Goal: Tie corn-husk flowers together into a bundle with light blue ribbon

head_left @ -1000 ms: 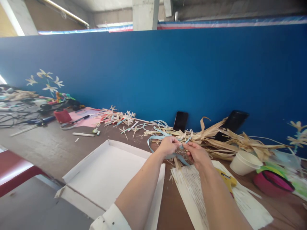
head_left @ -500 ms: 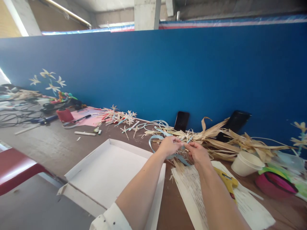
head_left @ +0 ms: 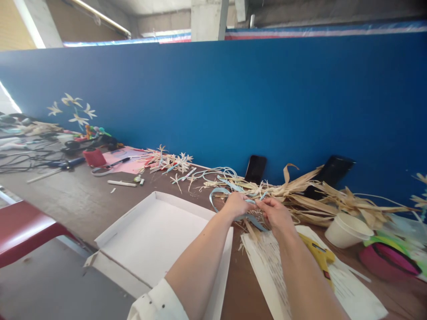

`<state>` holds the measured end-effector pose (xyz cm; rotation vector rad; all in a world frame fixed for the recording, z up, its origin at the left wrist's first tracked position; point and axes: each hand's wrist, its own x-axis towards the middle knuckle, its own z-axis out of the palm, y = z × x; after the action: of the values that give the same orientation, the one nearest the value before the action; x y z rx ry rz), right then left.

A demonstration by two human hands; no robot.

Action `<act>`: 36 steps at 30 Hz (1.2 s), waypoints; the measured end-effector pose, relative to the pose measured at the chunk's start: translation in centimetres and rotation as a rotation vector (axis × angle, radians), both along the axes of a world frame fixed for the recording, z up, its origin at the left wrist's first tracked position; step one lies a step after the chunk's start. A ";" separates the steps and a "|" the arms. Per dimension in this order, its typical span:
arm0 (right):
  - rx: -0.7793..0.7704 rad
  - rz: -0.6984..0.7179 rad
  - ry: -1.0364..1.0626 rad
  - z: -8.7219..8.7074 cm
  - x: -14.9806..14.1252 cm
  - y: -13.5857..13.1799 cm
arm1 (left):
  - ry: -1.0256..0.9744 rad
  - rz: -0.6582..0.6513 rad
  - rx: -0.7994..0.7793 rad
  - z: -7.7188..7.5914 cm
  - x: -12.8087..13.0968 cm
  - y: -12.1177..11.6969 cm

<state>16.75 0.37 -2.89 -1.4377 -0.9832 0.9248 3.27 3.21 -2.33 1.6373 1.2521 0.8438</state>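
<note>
My left hand (head_left: 236, 205) and my right hand (head_left: 275, 212) meet above the table, fingertips almost touching. Between them a light blue ribbon (head_left: 251, 201) is pinched by both. A short blue-wrapped stem piece (head_left: 263, 195) shows just above my right fingers; whether it belongs to what I hold is unclear. Loops of the same blue ribbon (head_left: 213, 195) lie left of my left hand, and a wider end hangs below the wrists. Dried corn husks (head_left: 287, 189) are heaped behind and right of my hands. Small husk flowers (head_left: 183, 162) lie farther left.
A shallow white box lid (head_left: 160, 235) lies left of my forearms. Under my right forearm are printed sheets (head_left: 267, 262) and a yellow glue gun (head_left: 318, 253). To the right stand a paper cup (head_left: 347, 231) and a pink bowl-like item (head_left: 388, 262). Two phones (head_left: 255, 169) lean on the blue partition (head_left: 207, 102).
My fingers have shifted slightly, and more of the blue ribbon shows between them. The whole view has moved a little, so things sit farther right.
</note>
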 end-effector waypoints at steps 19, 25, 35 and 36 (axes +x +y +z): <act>-0.127 0.035 0.234 1.6 0.2 -0.4 | -0.100 0.063 -0.034 0.6 -0.2 -0.5; -0.115 0.048 0.143 1.0 0.1 -0.3 | -0.176 0.030 -0.048 0.5 0.0 -0.6; -0.067 0.073 0.097 1.0 0.6 -0.5 | -0.204 0.020 -0.037 0.6 -0.2 -0.6; -0.063 0.091 0.107 1.0 0.6 -0.6 | -0.208 0.012 -0.034 0.5 -0.2 -0.6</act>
<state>17.39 -0.22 -1.92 -1.3897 -0.9530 1.0971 3.08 2.66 -1.79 1.4757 1.1251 0.9686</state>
